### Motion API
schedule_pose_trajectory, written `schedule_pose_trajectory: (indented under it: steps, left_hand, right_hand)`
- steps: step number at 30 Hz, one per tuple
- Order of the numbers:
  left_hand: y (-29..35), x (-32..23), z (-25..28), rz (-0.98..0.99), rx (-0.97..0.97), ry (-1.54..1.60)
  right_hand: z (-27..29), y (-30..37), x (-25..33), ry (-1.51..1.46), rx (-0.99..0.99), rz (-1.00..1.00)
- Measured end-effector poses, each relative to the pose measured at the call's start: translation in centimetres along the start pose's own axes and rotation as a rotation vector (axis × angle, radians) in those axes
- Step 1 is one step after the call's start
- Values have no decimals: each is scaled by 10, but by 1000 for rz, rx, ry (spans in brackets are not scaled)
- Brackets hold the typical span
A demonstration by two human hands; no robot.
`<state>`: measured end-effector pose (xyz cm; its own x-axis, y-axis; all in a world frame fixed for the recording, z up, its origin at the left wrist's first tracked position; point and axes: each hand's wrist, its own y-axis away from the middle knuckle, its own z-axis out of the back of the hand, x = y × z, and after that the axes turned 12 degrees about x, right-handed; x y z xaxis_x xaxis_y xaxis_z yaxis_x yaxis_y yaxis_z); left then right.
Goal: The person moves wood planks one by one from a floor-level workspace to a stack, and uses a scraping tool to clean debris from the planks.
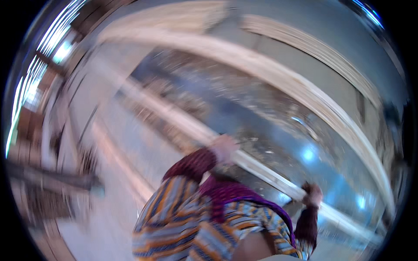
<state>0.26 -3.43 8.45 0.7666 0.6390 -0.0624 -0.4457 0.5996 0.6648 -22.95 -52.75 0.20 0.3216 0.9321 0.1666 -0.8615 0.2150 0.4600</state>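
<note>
A long, narrow wooden plank (267, 175) runs diagonally from the upper left to the lower right in front of my body. My left hand (224, 148) is closed around it near the middle of the view. Farther right along the same plank, my right hand (312, 195) also grips it. Motion blurs both hands, and the fingers show only in part. Beyond the plank lies a dark bluish, shiny surface (237, 106) strewn with what looks like wood shavings.
Past the shiny surface stretches a long, pale wooden board (278, 74), bent by the lens. Farther off lie a stack of thin boards (313, 48) and a broad pale wooden piece (170, 17). At the left, a dark bar-like object (52, 176) juts inward; its kind is blurred.
</note>
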Motion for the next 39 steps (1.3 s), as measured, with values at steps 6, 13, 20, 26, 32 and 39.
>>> schedule_pose_trajectory:
  steps: [6, 13, 20, 26, 32, 39]
  left_hand:
    - [-16, 11, -76, -9, -395, -197]
    - [-57, 17, -100, -291, -725, 96]
    - [-24, -5, -57, 161, -268, -89]
    - [-29, -7, -56, 196, -160, -201]
    - [-28, -3, -60, 209, -89, -213]
    - [-13, -6, -41, 73, -186, -67]
  right_hand:
    - [50, -10, 67, -342, -134, -449]
    - [39, 21, 55, -337, -112, -496]
    - [37, 16, 61, -339, -120, -482]
    - [34, 35, 64, -391, -79, -507]
    - [33, 15, 59, -347, -89, -508]
    - [47, 12, 65, -325, -95, -501]
